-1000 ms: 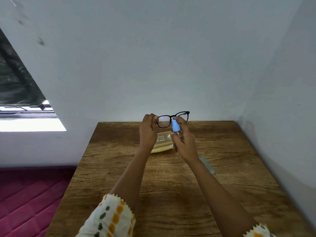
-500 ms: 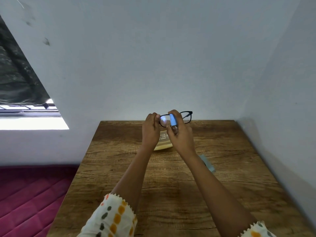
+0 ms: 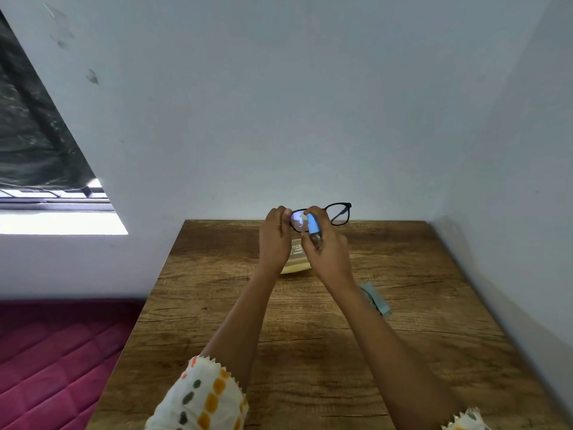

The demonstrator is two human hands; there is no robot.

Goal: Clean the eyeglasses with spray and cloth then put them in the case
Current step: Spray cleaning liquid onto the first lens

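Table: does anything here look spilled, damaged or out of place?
Nothing stands out. The left hand holds the glasses, the right hand holds the spray at one lens, and the cloth lies on the table; no spill shows.

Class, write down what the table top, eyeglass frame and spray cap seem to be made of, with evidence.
Table top: wood or wood-look laminate, matte, brown grain lines. Eyeglass frame: probably plastic, thin, uniform black. Spray cap: likely plastic, smooth even light blue.

Black-framed eyeglasses [image 3: 339, 214]; blue-topped spray bottle [image 3: 312, 225]; pale yellow case [image 3: 296, 267]; grey-blue cloth [image 3: 376, 297]. Brown wood-grain surface [image 3: 418, 336]. White sleeve [image 3: 201, 395] spotted orange and grey. Quilted magenta mattress [image 3: 46, 352].
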